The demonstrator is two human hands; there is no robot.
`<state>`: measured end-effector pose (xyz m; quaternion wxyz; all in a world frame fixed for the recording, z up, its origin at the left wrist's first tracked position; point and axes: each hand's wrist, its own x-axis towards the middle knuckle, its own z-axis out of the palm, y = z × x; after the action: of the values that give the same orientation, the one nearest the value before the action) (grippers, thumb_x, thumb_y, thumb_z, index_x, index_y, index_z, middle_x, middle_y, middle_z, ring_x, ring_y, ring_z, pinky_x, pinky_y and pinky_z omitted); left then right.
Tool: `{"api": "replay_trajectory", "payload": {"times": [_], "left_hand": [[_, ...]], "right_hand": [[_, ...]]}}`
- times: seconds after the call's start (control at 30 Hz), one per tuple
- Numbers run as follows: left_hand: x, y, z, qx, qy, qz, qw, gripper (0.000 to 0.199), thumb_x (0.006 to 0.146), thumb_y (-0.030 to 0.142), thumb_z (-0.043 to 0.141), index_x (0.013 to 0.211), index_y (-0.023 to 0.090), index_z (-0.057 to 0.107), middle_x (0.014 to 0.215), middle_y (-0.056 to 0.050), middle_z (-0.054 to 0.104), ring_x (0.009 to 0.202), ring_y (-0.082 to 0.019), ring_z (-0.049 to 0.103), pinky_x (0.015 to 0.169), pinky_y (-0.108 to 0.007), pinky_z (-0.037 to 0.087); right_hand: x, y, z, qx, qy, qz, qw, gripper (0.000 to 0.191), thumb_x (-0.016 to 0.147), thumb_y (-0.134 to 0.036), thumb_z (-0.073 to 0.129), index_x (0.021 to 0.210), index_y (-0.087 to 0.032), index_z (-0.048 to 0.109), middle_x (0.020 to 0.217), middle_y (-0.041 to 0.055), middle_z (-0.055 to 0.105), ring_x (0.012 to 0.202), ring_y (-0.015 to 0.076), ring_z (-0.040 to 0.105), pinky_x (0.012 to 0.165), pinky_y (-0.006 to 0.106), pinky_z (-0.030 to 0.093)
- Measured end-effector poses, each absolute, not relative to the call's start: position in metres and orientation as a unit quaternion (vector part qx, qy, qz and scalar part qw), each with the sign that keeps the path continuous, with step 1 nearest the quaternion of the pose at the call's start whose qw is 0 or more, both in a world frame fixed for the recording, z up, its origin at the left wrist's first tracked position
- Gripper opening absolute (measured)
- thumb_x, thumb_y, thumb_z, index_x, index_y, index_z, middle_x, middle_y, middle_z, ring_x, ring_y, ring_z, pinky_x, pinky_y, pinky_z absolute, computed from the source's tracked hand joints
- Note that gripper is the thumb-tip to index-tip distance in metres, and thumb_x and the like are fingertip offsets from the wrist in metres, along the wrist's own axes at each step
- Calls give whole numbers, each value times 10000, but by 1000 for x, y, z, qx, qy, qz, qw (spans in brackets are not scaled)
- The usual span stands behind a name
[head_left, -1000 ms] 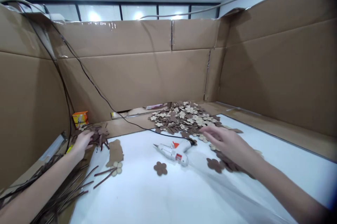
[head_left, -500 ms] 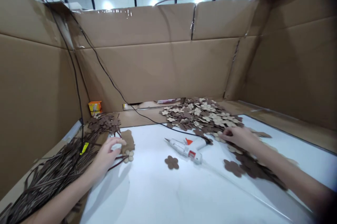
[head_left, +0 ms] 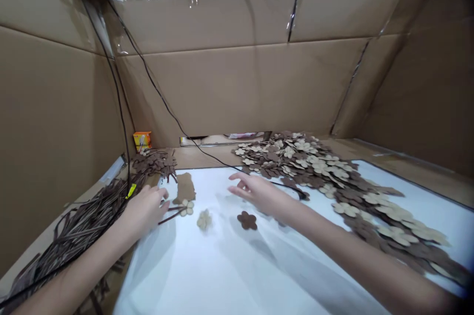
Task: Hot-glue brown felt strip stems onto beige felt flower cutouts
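Observation:
My left hand (head_left: 147,209) is over the edge of the white board, fingers loosely bent and apart, with nothing visible in it. Just beyond its fingertips, a cream flower piece (head_left: 187,207) lies at the end of thin brown strips, beside a ragged brown patch (head_left: 185,187). My right hand (head_left: 259,193) hovers above the middle of the board, thumb and fingers parted and nothing between them. A blurred cream flower (head_left: 204,219) is on or just above the board between my hands. Below my right hand lies a dark brown flower (head_left: 247,220). My right hand and forearm hide the glue gun.
A heap of brown and cream flowers (head_left: 296,157) spreads from the back down the right side. Bundled brown strips (head_left: 79,226) fill the left side. A black cord (head_left: 168,110) hangs across to the board. Cardboard walls (head_left: 222,88) enclose the area; an orange box (head_left: 142,140) stands back left.
My right hand has moved left from the flower heap to the middle, and a cream flower now appears left of the brown one. My view has shifted slightly; my left hand stays near the strips.

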<state>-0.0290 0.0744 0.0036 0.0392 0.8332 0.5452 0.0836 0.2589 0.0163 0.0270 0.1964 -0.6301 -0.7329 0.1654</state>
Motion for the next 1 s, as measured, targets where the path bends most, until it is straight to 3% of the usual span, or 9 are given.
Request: {"api": "replay_trajectory", "payload": {"times": [0.13, 0.2, 0.3, 0.37, 0.43, 0.57, 0.67, 0.83, 1.0], "left_hand": [[-62, 76, 7, 810, 586, 29, 0, 122, 720, 228, 510, 774, 163, 598, 879, -140, 613, 898, -318, 559, 749, -387, 407], [-76, 80, 10, 810, 586, 3, 13, 137, 689, 271, 565, 776, 168, 588, 860, -120, 614, 858, -300, 572, 723, -357, 415], [-87, 84, 12, 818, 573, -14, 49, 231, 694, 386, 578, 810, 186, 574, 851, -78, 613, 823, -260, 577, 690, -307, 421], [-88, 84, 10, 823, 563, -10, 67, 258, 740, 428, 525, 854, 201, 567, 879, -59, 607, 837, -236, 574, 698, -287, 418], [-85, 81, 6, 825, 559, -4, 79, 279, 754, 448, 507, 894, 212, 561, 904, -52, 600, 861, -232, 568, 710, -283, 413], [-76, 70, -3, 816, 574, 12, 67, 219, 723, 371, 558, 863, 204, 541, 924, -71, 588, 924, -272, 540, 737, -309, 388], [-70, 65, -7, 803, 592, 23, 63, 85, 762, 284, 497, 749, 201, 515, 857, -61, 598, 853, -244, 561, 715, -295, 377], [-75, 66, -1, 780, 620, 46, 72, 157, 769, 327, 497, 665, 212, 527, 724, -16, 623, 725, -206, 582, 604, -256, 349], [-87, 76, 16, 776, 618, 80, 93, 272, 784, 445, 465, 703, 210, 576, 696, -4, 632, 706, -211, 581, 613, -253, 369]], "right_hand": [[311, 23, 29, -644, -738, 103, 172, 313, 815, -259, 379, 1028, -223, 605, 965, 87, 642, 897, 244, 592, 774, 353, 455], [348, 21, 23, -637, -751, 83, 152, 369, 677, -138, 449, 983, -221, 638, 1070, 92, 606, 1056, 270, 518, 886, 373, 407], [391, 15, 2, -636, -760, 63, 115, 511, 554, -90, 484, 1015, -246, 641, 1081, 96, 591, 1054, 292, 512, 892, 400, 410], [406, 12, -15, -618, -783, 20, 69, 605, 563, -96, 487, 1140, -250, 578, 1103, 104, 576, 1032, 283, 529, 832, 375, 453], [410, 12, -30, -597, -801, -19, 44, 570, 620, -127, 485, 1180, -217, 551, 1082, 124, 574, 971, 272, 560, 789, 359, 471], [403, 19, -40, -574, -816, -47, 44, 432, 720, -168, 426, 1130, -157, 562, 1097, 160, 551, 954, 276, 561, 801, 389, 456], [397, 25, -37, -555, -829, -51, 45, 361, 728, -173, 421, 1058, -154, 564, 1084, 153, 559, 971, 279, 547, 824, 400, 441], [391, 26, -35, -544, -837, -43, 50, 260, 748, -176, 417, 969, -165, 553, 894, 119, 597, 854, 269, 560, 776, 393, 447], [393, 19, -31, -547, -834, -2, 71, 402, 840, -258, 384, 1232, -206, 457, 1113, 124, 576, 1013, 258, 546, 838, 364, 444]]}}
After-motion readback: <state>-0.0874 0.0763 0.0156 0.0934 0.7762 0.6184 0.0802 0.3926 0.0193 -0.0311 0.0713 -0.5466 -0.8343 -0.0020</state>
